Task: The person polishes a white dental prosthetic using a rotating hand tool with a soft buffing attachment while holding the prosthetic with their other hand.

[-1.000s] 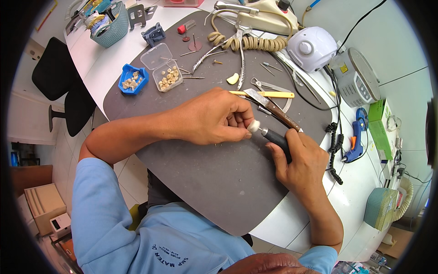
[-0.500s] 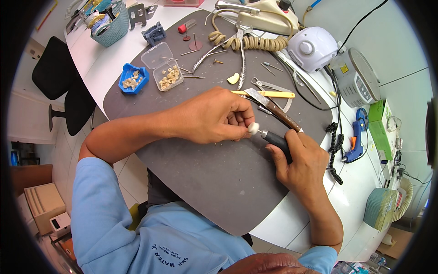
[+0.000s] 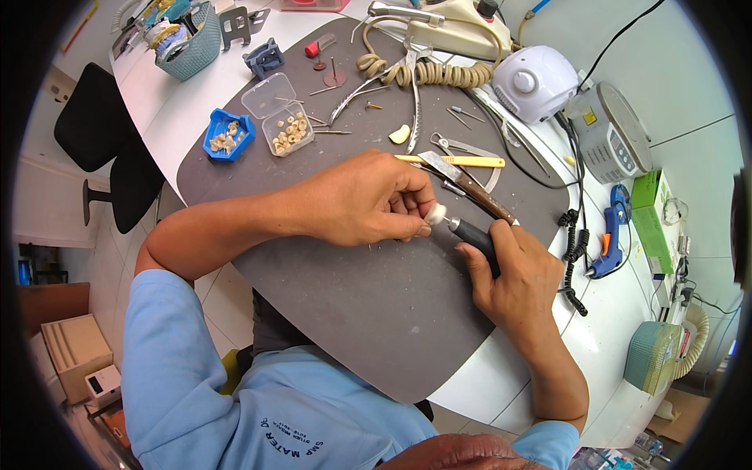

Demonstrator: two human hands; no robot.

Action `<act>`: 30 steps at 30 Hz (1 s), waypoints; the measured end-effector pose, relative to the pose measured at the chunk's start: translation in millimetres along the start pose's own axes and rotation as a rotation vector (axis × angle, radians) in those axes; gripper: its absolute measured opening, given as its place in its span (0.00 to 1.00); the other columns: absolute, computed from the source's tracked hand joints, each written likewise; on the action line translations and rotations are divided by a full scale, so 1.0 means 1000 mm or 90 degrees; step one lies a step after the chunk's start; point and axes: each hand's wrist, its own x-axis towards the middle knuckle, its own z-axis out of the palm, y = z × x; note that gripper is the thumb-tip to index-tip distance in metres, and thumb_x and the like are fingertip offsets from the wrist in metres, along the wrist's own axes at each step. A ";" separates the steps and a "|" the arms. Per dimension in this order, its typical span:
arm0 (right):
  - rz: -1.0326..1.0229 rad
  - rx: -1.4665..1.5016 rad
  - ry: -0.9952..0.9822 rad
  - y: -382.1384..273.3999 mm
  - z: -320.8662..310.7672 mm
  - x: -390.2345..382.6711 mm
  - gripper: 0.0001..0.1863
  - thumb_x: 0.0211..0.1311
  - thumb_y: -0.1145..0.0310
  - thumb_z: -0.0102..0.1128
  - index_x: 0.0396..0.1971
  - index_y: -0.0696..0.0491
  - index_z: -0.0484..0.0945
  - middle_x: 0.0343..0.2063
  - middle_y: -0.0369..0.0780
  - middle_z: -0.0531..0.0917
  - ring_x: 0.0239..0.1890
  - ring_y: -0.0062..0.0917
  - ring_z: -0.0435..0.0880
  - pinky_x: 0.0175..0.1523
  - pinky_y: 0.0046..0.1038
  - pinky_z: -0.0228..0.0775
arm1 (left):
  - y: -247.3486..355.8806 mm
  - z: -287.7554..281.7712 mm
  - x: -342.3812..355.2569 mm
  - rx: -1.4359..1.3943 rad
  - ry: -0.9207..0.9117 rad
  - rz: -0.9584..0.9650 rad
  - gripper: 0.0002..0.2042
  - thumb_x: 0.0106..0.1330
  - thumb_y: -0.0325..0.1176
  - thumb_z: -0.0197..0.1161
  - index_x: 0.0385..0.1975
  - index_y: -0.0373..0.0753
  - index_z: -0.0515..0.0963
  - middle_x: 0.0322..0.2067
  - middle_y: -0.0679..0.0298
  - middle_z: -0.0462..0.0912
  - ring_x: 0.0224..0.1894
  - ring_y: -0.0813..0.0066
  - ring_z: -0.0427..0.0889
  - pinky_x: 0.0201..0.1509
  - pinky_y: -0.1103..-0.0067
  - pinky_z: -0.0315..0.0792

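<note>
My right hand [image 3: 518, 274] grips the black body of a rotary handpiece [image 3: 475, 240]. A thin metal shank runs from its tip to a small white polishing wheel [image 3: 436, 213]. My left hand [image 3: 368, 196] is closed, thumb and fingers pinched together right at the wheel. Whatever those fingertips hold is hidden or too small to make out. Just beyond the wheel lie a knife with a brown wooden handle [image 3: 479, 192] and a yellow-handled tool [image 3: 470, 162]. All this is above a dark grey mat [image 3: 352, 313].
Farther left stand a blue tray [image 3: 243, 149] and a clear box [image 3: 282, 150], both holding small tooth-like pieces. Metal pliers [image 3: 415, 117], burs and a reddish disc [image 3: 335, 77] lie at the back. A white control unit [image 3: 537, 82] and a blue glue gun [image 3: 609, 247] sit rightward.
Between my hands the white wheel has tilted slightly, and the handpiece has shifted a touch. Both hands keep nearly the same place and grip.
</note>
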 end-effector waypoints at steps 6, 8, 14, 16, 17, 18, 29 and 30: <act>0.000 -0.003 -0.006 0.001 0.001 0.000 0.23 0.66 0.48 0.79 0.32 0.51 0.78 0.23 0.38 0.76 0.24 0.35 0.81 0.26 0.39 0.66 | 0.000 0.000 0.000 0.012 0.002 0.006 0.08 0.73 0.26 0.71 0.45 0.30 0.86 0.36 0.63 0.93 0.37 0.84 0.91 0.42 0.85 0.83; 0.000 -0.005 -0.004 0.001 0.001 0.000 0.23 0.66 0.49 0.79 0.32 0.51 0.78 0.23 0.38 0.77 0.24 0.35 0.81 0.26 0.39 0.66 | 0.000 0.001 0.000 0.022 0.001 0.002 0.07 0.73 0.27 0.71 0.45 0.30 0.86 0.36 0.63 0.93 0.37 0.83 0.91 0.42 0.84 0.83; -0.002 -0.004 0.001 0.001 0.001 -0.001 0.23 0.66 0.48 0.79 0.32 0.51 0.78 0.23 0.38 0.77 0.24 0.35 0.81 0.26 0.39 0.67 | 0.000 0.000 0.000 0.013 0.000 -0.003 0.07 0.73 0.26 0.72 0.45 0.30 0.86 0.36 0.62 0.93 0.38 0.83 0.91 0.43 0.84 0.83; 0.001 -0.010 -0.007 0.001 0.000 -0.001 0.23 0.66 0.49 0.79 0.32 0.51 0.78 0.23 0.38 0.77 0.24 0.35 0.81 0.26 0.39 0.67 | -0.002 0.001 0.000 0.004 0.001 0.003 0.07 0.73 0.26 0.72 0.45 0.30 0.85 0.36 0.62 0.93 0.39 0.84 0.91 0.43 0.84 0.83; 0.001 -0.009 -0.006 0.001 0.000 -0.001 0.23 0.66 0.49 0.79 0.32 0.51 0.78 0.23 0.38 0.77 0.24 0.35 0.81 0.26 0.39 0.67 | -0.002 0.001 0.000 0.004 0.002 0.002 0.07 0.73 0.26 0.72 0.45 0.30 0.85 0.36 0.62 0.93 0.39 0.84 0.91 0.43 0.84 0.83; -0.001 -0.005 0.002 0.001 0.000 0.000 0.23 0.67 0.49 0.79 0.32 0.51 0.78 0.23 0.38 0.77 0.24 0.35 0.81 0.26 0.39 0.67 | -0.001 0.000 0.000 0.003 0.001 0.003 0.07 0.73 0.26 0.72 0.45 0.30 0.85 0.37 0.62 0.93 0.39 0.84 0.91 0.43 0.84 0.83; -0.001 0.015 -0.005 0.001 -0.001 0.000 0.23 0.67 0.49 0.78 0.32 0.52 0.78 0.22 0.39 0.77 0.23 0.35 0.80 0.27 0.39 0.67 | -0.003 0.000 0.000 0.000 0.003 0.007 0.08 0.73 0.26 0.72 0.46 0.29 0.85 0.36 0.61 0.92 0.38 0.83 0.91 0.42 0.83 0.84; 0.005 0.012 -0.007 0.001 -0.001 0.000 0.22 0.67 0.49 0.79 0.32 0.52 0.78 0.22 0.39 0.77 0.23 0.35 0.80 0.26 0.39 0.66 | -0.002 0.000 0.000 0.002 0.002 0.003 0.08 0.73 0.25 0.71 0.46 0.29 0.85 0.37 0.61 0.92 0.38 0.83 0.91 0.42 0.83 0.84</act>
